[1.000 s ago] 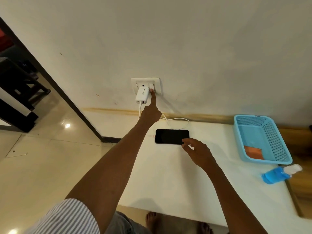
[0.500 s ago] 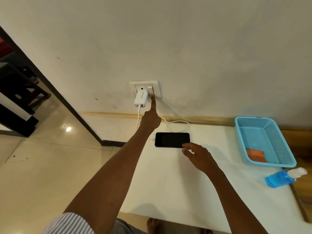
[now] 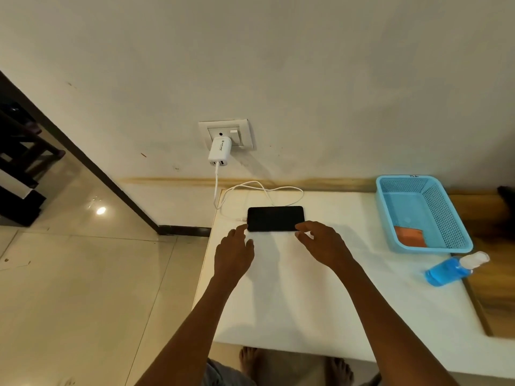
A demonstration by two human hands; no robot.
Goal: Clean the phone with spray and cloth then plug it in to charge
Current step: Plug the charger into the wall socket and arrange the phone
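A black phone (image 3: 275, 218) lies flat on the white table (image 3: 292, 288), screen dark. A white cable (image 3: 262, 190) runs from its left end up to a white charger (image 3: 219, 151) plugged into the wall socket plate (image 3: 225, 132). My left hand (image 3: 233, 252) hovers by the phone's near left corner, fingers relaxed. My right hand (image 3: 320, 240) is at the near right corner, fingertips loosely bent over the phone's edge, holding nothing. The blue spray bottle (image 3: 451, 270) lies on its side at the right. An orange cloth (image 3: 411, 236) sits in the blue basket (image 3: 390, 213).
The table's left edge drops to a glossy tiled floor (image 3: 83, 274). A dark door frame (image 3: 83, 160) runs diagonally at the left. Wooden surface (image 3: 496, 288) lies beyond the table's right edge. My bare feet (image 3: 250, 360) show below the near edge.
My left hand has come down from the wall switch to the phone's left corner. My right hand stays by the phone's right corner. The view has shifted slightly.
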